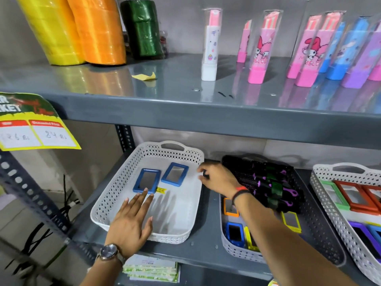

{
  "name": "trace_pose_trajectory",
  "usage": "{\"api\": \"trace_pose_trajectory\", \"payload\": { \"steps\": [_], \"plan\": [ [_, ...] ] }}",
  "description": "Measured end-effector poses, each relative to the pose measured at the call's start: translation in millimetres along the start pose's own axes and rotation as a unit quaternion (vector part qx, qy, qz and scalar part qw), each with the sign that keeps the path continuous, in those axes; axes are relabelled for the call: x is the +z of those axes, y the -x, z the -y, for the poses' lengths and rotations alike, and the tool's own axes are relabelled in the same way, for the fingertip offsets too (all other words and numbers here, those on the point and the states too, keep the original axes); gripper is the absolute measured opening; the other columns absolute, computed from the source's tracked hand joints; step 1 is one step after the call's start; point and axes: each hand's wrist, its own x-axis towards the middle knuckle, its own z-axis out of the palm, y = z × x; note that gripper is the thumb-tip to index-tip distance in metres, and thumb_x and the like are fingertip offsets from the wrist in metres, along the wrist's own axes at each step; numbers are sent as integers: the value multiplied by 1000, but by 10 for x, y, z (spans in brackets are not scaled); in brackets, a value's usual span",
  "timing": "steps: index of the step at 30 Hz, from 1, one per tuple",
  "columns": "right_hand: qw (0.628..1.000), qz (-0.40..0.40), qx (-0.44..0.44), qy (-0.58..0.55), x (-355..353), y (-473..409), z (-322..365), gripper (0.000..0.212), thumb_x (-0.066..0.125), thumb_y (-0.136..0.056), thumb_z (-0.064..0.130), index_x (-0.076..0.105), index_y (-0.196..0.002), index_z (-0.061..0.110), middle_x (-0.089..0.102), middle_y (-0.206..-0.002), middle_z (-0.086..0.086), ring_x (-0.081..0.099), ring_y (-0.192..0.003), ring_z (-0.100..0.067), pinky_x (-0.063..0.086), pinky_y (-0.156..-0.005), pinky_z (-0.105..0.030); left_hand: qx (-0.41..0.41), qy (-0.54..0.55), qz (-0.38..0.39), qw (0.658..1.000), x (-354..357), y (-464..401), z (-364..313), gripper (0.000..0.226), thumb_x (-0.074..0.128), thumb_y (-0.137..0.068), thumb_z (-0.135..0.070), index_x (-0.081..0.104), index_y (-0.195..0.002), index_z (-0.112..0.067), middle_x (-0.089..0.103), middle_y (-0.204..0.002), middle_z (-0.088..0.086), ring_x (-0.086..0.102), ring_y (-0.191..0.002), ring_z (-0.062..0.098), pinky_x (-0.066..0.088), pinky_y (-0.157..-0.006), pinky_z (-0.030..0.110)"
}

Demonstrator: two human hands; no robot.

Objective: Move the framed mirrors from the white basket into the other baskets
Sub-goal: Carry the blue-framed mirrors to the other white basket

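Note:
The white basket [115, 195] sits on the lower shelf and holds two blue framed mirrors. The left blue mirror [146, 180] lies flat, and the fingertips of my left hand [132, 221] touch its near edge, fingers spread. The right blue mirror [174, 174] lies tilted beside it. My right hand [216, 178] hovers at the basket's right rim, fingers curled and empty, just right of that mirror. A grey basket [233, 244] to the right holds orange, blue and yellow mirrors. Another white basket [323, 188] at far right holds green, red, purple mirrors.
A pile of black hairbrushes [266, 182] fills the back of the grey basket, under my right forearm. The grey upper shelf [185, 108] overhangs the baskets, carrying ribbon rolls and pink, blue cases. A yellow price sign [37, 129] hangs at left. Cards [152, 271] lie below.

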Motion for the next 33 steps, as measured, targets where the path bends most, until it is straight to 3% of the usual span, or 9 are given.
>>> {"api": "trace_pose_trajectory", "payload": {
  "steps": [3,9,13,17,21,23,26,30,33],
  "plan": [
    [998,62,-18,24,256,-312,184,32,59,-86,18,58,-116,8,61,-125,-14,58,-113,-31,49,-96,-39,1,8,-9,1000,30,6,8,51,30,-88,-36,44,-129,-9,47,-133,10,48,-114,25,6,-109,25],
    [973,178,-11,146,693,-651,331,35,49,-93,9,50,-127,2,51,-134,-19,53,-119,-36,48,-98,-42,24,26,-31,999,71,-8,43,50,26,-91,-38,41,-131,-11,48,-133,13,39,-118,21,7,-109,27],
    [968,177,3,175,801,-662,411,35,37,-93,-3,47,-127,-3,52,-132,-23,52,-119,-38,45,-97,-43,23,35,-44,998,89,-17,51,54,38,-81,-33,41,-130,-12,50,-132,14,38,-118,20,10,-107,28],
    [970,174,-10,170,780,-635,407,32,40,-92,-3,50,-122,-4,56,-127,-23,56,-113,-38,48,-91,-41,19,31,-47,998,89,-29,49,54,38,-80,-33,42,-129,-11,52,-130,15,42,-115,21,10,-107,27],
    [970,173,-51,162,714,-612,370,20,58,-85,14,67,-102,8,64,-118,-11,59,-108,-31,47,-87,-35,15,29,-45,998,88,-24,44,54,37,-80,-33,45,-128,-9,51,-130,15,44,-115,23,10,-107,27],
    [974,152,-51,162,684,-627,334,27,67,-77,27,65,-99,11,61,-117,-10,56,-109,-31,43,-88,-34,17,27,-46,998,87,-23,41,54,37,-81,-33,44,-129,-9,52,-130,15,44,-115,23,10,-107,27],
    [960,191,-3,205,713,-667,264,41,72,-65,52,55,-85,20,52,-127,-11,46,-120,-31,31,-105,-44,17,31,-44,998,82,-20,39,54,37,-81,-33,43,-129,-9,51,-131,15,39,-116,21,10,-107,27],
    [947,238,43,213,834,-711,233,75,68,-63,60,49,-122,17,46,-136,-10,35,-133,-29,2,-118,-55,18,25,-38,999,78,-16,45,54,37,-81,-33,42,-129,-10,51,-131,16,40,-116,21,9,-107,28],
    [951,227,49,203,816,-741,235,66,72,-62,54,50,-115,22,47,-133,-10,36,-131,-28,4,-116,-58,19,27,-34,999,72,-8,45,54,37,-81,-33,43,-129,-9,50,-132,16,39,-117,21,9,-107,28]
  ]
}}
